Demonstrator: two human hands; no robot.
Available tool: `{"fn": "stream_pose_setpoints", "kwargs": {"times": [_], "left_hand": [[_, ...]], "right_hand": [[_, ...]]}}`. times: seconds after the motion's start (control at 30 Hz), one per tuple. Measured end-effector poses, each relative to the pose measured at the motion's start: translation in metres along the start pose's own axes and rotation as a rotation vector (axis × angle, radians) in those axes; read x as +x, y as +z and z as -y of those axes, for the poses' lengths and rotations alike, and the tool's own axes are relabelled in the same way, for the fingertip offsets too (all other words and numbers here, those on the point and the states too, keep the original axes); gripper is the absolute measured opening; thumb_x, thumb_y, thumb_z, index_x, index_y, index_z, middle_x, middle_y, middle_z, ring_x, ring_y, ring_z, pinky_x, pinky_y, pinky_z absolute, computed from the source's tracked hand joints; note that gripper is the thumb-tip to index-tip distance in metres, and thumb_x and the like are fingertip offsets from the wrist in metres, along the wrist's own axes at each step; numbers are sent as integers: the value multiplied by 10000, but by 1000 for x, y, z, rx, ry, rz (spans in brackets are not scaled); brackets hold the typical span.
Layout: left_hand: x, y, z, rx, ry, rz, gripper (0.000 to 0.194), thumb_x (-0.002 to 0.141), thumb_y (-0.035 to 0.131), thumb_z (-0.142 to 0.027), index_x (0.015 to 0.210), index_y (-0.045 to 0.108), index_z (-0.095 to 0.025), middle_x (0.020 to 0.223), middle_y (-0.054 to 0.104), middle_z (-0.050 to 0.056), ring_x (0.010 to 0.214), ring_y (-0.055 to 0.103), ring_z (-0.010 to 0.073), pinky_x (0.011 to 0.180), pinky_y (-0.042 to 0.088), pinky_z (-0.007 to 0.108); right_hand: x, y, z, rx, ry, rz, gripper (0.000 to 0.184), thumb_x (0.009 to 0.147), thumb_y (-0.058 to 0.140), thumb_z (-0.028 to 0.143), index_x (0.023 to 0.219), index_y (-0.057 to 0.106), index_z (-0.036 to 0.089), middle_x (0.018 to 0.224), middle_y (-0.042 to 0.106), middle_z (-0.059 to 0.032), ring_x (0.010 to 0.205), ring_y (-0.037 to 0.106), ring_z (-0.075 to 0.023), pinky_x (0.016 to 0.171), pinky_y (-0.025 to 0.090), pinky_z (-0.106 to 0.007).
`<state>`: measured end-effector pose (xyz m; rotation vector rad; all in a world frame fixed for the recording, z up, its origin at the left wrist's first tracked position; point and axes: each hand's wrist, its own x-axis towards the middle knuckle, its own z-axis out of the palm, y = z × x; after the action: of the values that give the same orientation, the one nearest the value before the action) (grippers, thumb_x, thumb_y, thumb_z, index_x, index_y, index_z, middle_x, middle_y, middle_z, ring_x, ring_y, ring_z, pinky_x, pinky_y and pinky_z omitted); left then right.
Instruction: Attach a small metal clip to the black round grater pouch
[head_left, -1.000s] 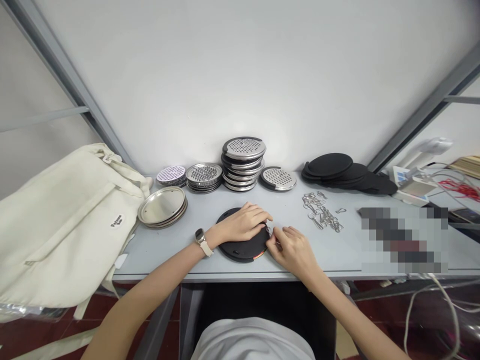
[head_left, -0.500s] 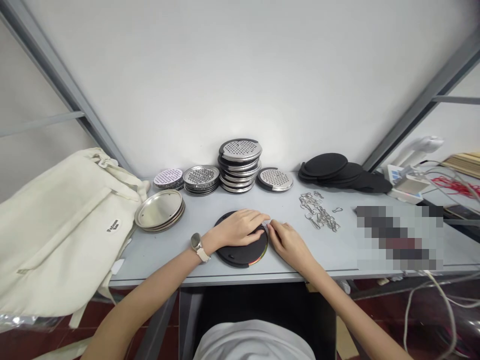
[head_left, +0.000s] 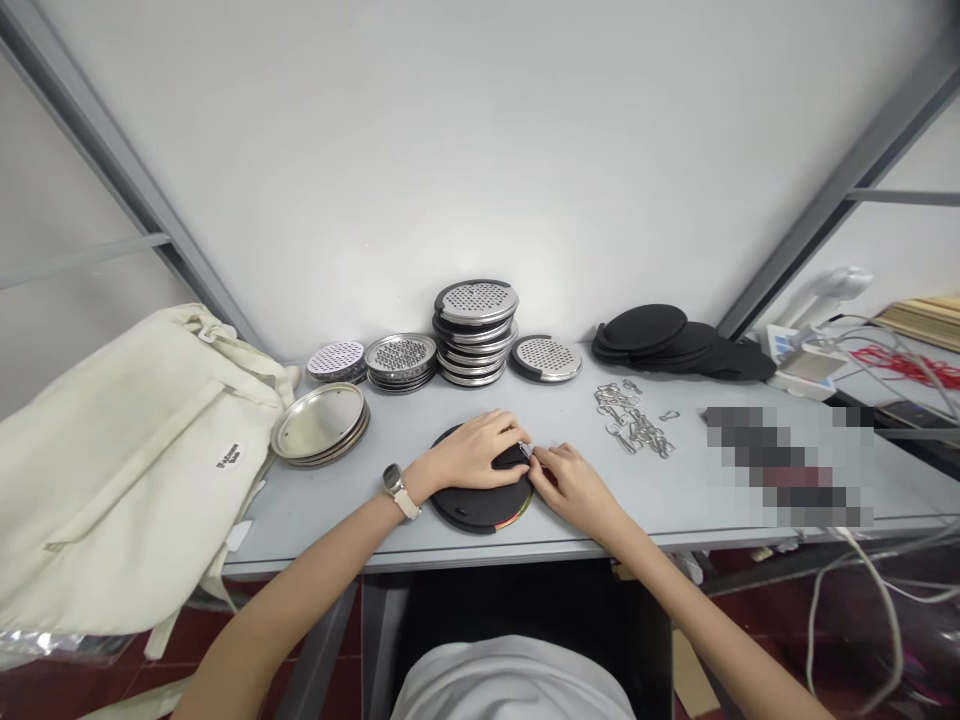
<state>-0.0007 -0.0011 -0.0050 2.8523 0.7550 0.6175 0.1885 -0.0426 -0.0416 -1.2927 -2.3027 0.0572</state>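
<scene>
A round black disc (head_left: 484,506) lies flat near the table's front edge, with a strip of red, yellow and green along its right rim. Across its top rests my left hand (head_left: 474,452), holding it down with the thumb apart from the curled fingers. My right hand (head_left: 576,487) pinches a small silver metal clip (head_left: 526,451) at the disc's upper right edge, close to the left fingertips. Whether the clip is hooked to the disc cannot be made out. Farther right lies a heap of loose metal clips (head_left: 636,425).
Behind my hands stand a tall stack of round graters (head_left: 477,302), a lower grater stack (head_left: 402,357) and a single grater (head_left: 547,358). Plain metal discs (head_left: 319,420) lie left, beside a cream bag (head_left: 142,470). Black round covers (head_left: 645,327) are piled at back right.
My right hand has shifted slightly left and down against the disc's edge. The left fingers have drawn back and curled, and the silver clip now shows between the hands.
</scene>
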Motion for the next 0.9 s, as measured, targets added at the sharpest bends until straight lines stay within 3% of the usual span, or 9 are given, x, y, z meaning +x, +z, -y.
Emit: {"fn": "stream_pose_setpoints", "kwargs": {"times": [0.3,0.9], "left_hand": [[1,-2,0,-46,21,57,207,896,483,-236,1078,568,-183,1026,637,40,994,532,187,931,356,350],[0,-1,2,-37,104,19,228,913,475,-218,1108,579,-165,1028,658,70,977,547,186,917,393,348]], "right_hand": [[0,1,-1,3,-7,36,258,925,351,187,713,498,190,593,556,-2,577,500,-153,656,358,-274],[-2,1,0,-9,-2,26,259,926,357,183,709,499,191,592,565,-3,567,493,-151,678,369,-284]]}}
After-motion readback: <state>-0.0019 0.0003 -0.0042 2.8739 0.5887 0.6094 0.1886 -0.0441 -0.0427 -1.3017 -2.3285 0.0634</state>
